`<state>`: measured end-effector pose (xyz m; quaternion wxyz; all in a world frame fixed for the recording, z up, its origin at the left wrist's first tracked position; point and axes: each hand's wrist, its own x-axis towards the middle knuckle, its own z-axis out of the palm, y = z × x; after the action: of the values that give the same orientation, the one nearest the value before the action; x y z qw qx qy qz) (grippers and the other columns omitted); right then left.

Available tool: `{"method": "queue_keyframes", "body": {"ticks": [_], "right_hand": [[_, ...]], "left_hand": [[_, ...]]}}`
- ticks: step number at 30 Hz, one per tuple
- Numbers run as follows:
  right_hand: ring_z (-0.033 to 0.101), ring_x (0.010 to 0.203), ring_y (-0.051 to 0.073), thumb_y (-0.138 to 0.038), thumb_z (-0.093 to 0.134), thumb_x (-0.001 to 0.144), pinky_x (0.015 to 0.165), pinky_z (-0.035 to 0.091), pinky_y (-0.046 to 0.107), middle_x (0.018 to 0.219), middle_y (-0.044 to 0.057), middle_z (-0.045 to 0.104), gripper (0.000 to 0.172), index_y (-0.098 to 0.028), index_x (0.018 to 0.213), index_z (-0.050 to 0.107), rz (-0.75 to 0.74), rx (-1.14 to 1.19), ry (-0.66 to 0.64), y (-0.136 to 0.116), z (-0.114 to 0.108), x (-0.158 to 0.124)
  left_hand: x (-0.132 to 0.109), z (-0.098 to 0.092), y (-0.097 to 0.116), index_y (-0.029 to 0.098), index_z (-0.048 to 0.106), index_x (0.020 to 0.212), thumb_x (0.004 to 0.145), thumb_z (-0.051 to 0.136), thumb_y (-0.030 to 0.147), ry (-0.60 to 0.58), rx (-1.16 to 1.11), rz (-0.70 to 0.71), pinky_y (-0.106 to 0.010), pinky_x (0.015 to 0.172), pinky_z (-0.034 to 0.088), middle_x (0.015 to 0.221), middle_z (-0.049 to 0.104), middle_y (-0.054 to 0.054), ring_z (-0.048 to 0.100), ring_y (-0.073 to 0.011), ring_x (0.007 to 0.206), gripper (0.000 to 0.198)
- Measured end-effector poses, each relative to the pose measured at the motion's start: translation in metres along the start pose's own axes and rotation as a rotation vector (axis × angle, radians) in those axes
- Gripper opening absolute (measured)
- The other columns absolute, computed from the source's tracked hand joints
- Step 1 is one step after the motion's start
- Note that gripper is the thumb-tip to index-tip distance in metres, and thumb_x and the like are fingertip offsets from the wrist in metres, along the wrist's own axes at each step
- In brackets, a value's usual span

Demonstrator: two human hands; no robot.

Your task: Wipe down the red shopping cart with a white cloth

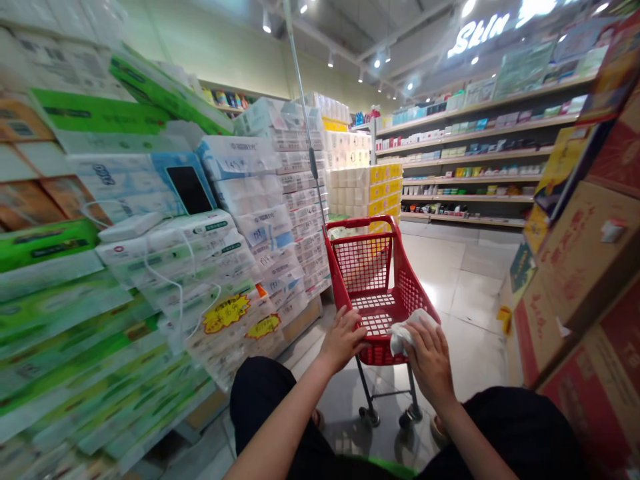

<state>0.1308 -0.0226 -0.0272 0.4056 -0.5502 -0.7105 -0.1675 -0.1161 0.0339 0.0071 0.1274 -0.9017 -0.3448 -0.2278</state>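
A small red plastic shopping cart (pixel 350 267) stands in front of me, its basket a lattice of square holes. My left hand (pixel 345 339) grips the near left corner of the basket, fingers bent over the rim. In my right hand (pixel 427 350) a crumpled white cloth (pixel 400 335) is pressed against the near right part of the rim. My palm and fingers cover some of the cloth. A thin metal pole (pixel 303 93) rises from the cart's far left corner.
Stacked tissue packs (pixel 250 200) line the left side, with a phone (pixel 189 189) and white cable (pixel 165 280) on them. Cardboard boxes (pixel 583 253) are piled at the right. Product shelves (pixel 470 160) stand at the back beyond the tiled floor (pixel 450 267).
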Motion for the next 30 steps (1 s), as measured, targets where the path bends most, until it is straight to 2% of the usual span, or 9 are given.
{"method": "queue_keyframes", "body": {"ticks": [5,7,9,11,14,17,21,26,30], "right_hand": [[0.04,0.136,0.022,-0.031,0.042,0.097,0.119,0.016,0.048,0.134,0.004,0.058,0.036,-0.025,0.132,0.052,-0.063,0.008,-0.073,-0.03,0.007,-0.003],[0.042,0.135,0.022,-0.031,0.042,0.097,0.119,0.018,0.047,0.133,0.004,0.059,0.036,-0.025,0.13,0.054,-0.088,0.019,-0.082,-0.025,0.006,-0.002],[0.043,0.134,0.022,-0.033,0.043,0.097,0.119,0.02,0.046,0.131,0.003,0.06,0.034,-0.026,0.127,0.056,-0.141,0.042,-0.104,-0.01,0.001,0.001],[0.042,0.135,0.022,-0.035,0.043,0.097,0.118,0.023,0.045,0.131,0.001,0.06,0.034,-0.028,0.127,0.057,-0.187,0.069,-0.137,0.009,-0.003,0.004],[0.035,0.14,0.023,-0.035,0.039,0.097,0.118,0.023,0.048,0.136,0.001,0.056,0.037,-0.027,0.13,0.055,-0.163,0.105,-0.155,0.035,-0.006,0.008],[0.028,0.143,0.024,-0.034,0.033,0.098,0.118,0.023,0.05,0.141,0.002,0.052,0.038,-0.024,0.127,0.056,-0.081,0.142,-0.119,0.055,-0.003,0.01],[0.027,0.144,0.025,-0.035,0.03,0.098,0.117,0.023,0.05,0.145,0.004,0.049,0.04,-0.022,0.126,0.055,0.021,0.142,-0.094,0.081,0.005,0.012],[0.03,0.142,0.026,-0.036,0.029,0.097,0.114,0.028,0.05,0.147,0.006,0.046,0.045,-0.022,0.134,0.052,0.141,0.127,-0.025,0.096,0.01,0.012],[0.029,0.143,0.027,-0.035,0.028,0.098,0.114,0.028,0.051,0.149,0.005,0.043,0.046,-0.024,0.137,0.049,0.152,0.071,0.029,0.083,0.009,0.005]], "left_hand": [[0.009,0.001,0.03,0.025,0.06,0.108,0.089,0.058,0.028,0.002,-0.014,-0.036,-0.051,0.119,0.025,0.115,0.053,-0.006,0.042,-0.0243,0.127,0.019],[0.013,-0.003,0.038,0.025,0.058,0.112,0.089,0.057,0.026,-0.017,-0.036,-0.054,-0.051,0.117,0.029,0.114,0.054,-0.007,0.045,-0.0247,0.123,0.024],[0.016,-0.009,0.039,0.024,0.057,0.116,0.087,0.06,0.034,-0.057,-0.079,-0.025,-0.05,0.114,0.033,0.113,0.055,-0.007,0.048,-0.0256,0.119,0.03],[0.02,-0.015,0.033,0.025,0.056,0.121,0.086,0.062,0.044,-0.097,-0.114,0.057,-0.047,0.112,0.035,0.117,0.056,-0.007,0.049,-0.0251,0.118,0.04],[0.028,-0.018,0.01,0.028,0.052,0.13,0.087,0.061,0.051,-0.087,-0.088,0.133,-0.045,0.116,0.03,0.133,0.051,-0.006,0.043,-0.0233,0.129,0.05],[0.04,-0.016,-0.023,0.029,0.052,0.132,0.086,0.062,0.053,-0.026,0.007,0.015,-0.048,0.119,0.024,0.14,0.046,-0.006,0.033,-0.0246,0.137,0.053],[0.054,-0.008,-0.051,0.035,0.052,0.133,0.091,0.059,0.04,-0.026,0.111,-0.057,-0.051,0.118,0.023,0.125,0.056,-0.002,0.038,-0.024,0.131,0.043],[0.059,0.001,-0.037,0.043,0.032,0.147,0.089,0.047,0.007,-0.018,0.188,-0.079,-0.049,0.115,0.03,0.121,0.056,0.0,0.044,-0.0223,0.123,0.069],[0.061,0.004,-0.016,0.042,0.022,0.15,0.084,0.045,0.003,-0.014,0.196,-0.107,-0.052,0.114,0.03,0.124,0.054,-0.001,0.042,-0.0264,0.126,0.081]]}}
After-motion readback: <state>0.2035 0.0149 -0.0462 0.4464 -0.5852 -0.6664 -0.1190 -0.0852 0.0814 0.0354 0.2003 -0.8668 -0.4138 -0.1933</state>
